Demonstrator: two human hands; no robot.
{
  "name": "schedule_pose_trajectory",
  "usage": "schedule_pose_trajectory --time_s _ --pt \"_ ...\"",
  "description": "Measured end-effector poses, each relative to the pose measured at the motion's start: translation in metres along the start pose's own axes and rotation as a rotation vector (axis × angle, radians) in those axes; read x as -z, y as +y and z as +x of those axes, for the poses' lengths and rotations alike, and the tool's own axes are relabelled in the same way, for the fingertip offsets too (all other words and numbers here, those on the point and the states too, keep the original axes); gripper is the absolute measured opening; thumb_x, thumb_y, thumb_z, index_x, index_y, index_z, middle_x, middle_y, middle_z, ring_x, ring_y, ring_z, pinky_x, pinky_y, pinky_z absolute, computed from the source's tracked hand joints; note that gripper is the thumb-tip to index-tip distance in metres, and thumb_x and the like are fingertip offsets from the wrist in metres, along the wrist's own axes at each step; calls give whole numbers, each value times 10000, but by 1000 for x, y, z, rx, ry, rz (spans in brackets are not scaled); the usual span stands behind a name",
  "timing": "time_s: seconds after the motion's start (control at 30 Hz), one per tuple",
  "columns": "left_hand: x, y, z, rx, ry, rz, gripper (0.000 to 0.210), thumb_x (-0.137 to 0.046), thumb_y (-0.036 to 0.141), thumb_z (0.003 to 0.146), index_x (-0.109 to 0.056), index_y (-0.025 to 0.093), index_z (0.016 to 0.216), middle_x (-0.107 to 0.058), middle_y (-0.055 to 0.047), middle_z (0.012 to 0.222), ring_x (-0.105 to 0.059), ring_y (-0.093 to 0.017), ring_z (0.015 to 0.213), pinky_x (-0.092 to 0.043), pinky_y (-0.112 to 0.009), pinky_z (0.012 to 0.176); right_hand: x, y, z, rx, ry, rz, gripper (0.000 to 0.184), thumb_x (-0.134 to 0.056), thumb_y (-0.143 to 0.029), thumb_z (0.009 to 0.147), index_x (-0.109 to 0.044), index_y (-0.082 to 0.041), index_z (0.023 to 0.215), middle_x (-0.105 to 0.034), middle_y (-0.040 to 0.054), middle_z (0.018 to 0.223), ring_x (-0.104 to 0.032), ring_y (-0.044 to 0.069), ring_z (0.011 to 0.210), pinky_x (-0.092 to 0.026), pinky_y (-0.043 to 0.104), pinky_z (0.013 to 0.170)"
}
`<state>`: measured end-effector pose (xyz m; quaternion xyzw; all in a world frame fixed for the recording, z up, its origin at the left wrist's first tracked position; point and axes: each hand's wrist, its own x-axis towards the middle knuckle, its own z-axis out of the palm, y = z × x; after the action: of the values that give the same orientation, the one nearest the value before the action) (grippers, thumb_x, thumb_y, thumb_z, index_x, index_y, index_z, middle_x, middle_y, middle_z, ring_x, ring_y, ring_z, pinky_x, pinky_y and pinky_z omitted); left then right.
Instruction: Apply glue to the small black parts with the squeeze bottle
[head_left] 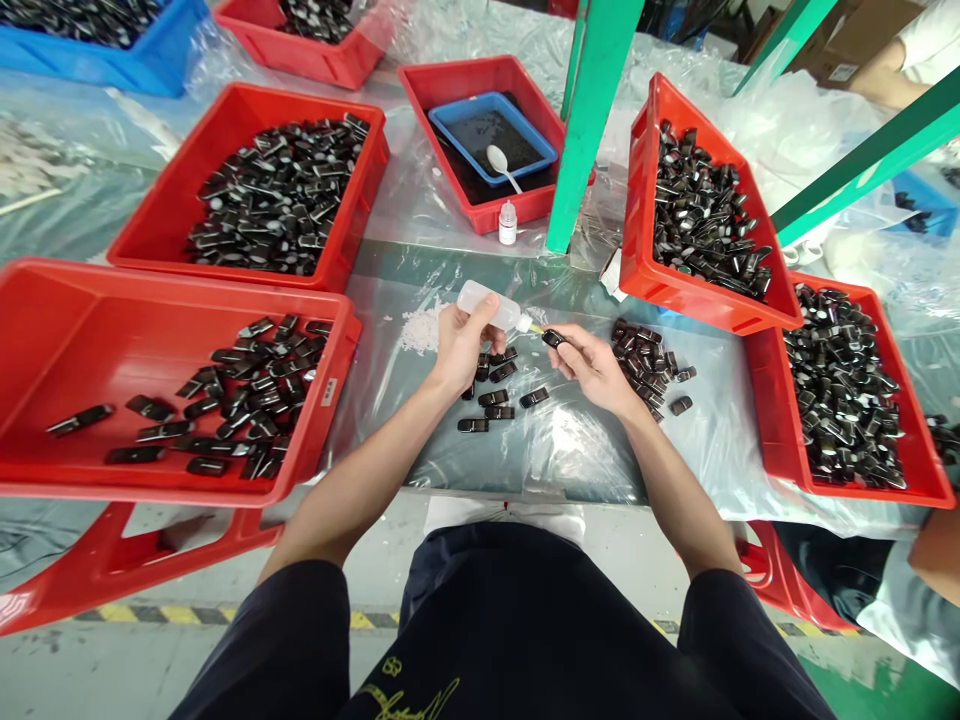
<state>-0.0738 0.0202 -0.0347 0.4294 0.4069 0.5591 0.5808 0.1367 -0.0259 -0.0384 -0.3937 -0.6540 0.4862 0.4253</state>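
In my left hand [463, 345] is a translucent white squeeze bottle [491, 305], tilted so its thin yellowish nozzle [534, 328] points right. My right hand [589, 368] pinches a small glossy black plastic part [553, 338] by its end, right at the nozzle tip. Whether the tip touches the part, I cannot tell. Below my hands, several similar black parts [496, 398] lie spread on the plastic-covered table [450, 470]. A heap of the same parts [643, 360] sits beside my right hand. Small whitish pieces [422, 328] are scattered left of my left hand.
Red bins of black parts stand at left [330, 330], far left [232, 100], right [712, 300] and far right [772, 430]. Behind, a red bin [517, 215] holds a blue tray [450, 130] with a white spoon [497, 160]. A small bottle [508, 224] stands near a green post [592, 120].
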Motion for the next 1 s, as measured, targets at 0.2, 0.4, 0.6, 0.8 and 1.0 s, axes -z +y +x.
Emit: schedule_pose_trajectory --time_s 0.2,0.4,0.6,0.8,1.0 --pt "-1 1 0 -3 -1 -7 534 -818 722 771 -659 212 748 -596 -2 578 -520 -112 432 -386 -268 418 1 0 0 10 -5 17 506 -549 -651 1063 -617 -220 1320 -592 -26 808 -440 96 587 -399 262 578" --pt "-2 2 0 15 11 -6 539 -814 732 752 -662 215 745 -582 4 544 -510 -113 424 -374 -264 416 0 1 0 -5 -5 20 526 -567 -671 1046 -617 -222 1315 -619 -23 809 -451 96 581 -405 264 572" --pt "0 1 3 54 24 -54 491 -782 685 808 -660 214 741 -591 -1 548 -527 -120 439 -388 -269 416 0 3 3 -25 66 78 529 -626 -680 1010 -584 -220 1267 -683 -13 835 -460 86 566 -436 254 576" --pt "3 8 7 81 64 -106 481 -768 665 765 -686 200 858 -712 -47 675 -693 -167 588 -488 -275 501 6 5 8 -42 176 122 555 -703 -731 926 -532 -242 1122 -708 -9 824 -483 87 552 -429 243 533" --pt "6 4 15 -25 60 -37 496 -882 468 672 -560 235 969 -804 -51 932 -790 -193 860 -550 -259 665 9 7 10 -55 205 145 564 -720 -737 900 -546 -236 1088 -714 -8 811 -502 87 559 -403 234 517"
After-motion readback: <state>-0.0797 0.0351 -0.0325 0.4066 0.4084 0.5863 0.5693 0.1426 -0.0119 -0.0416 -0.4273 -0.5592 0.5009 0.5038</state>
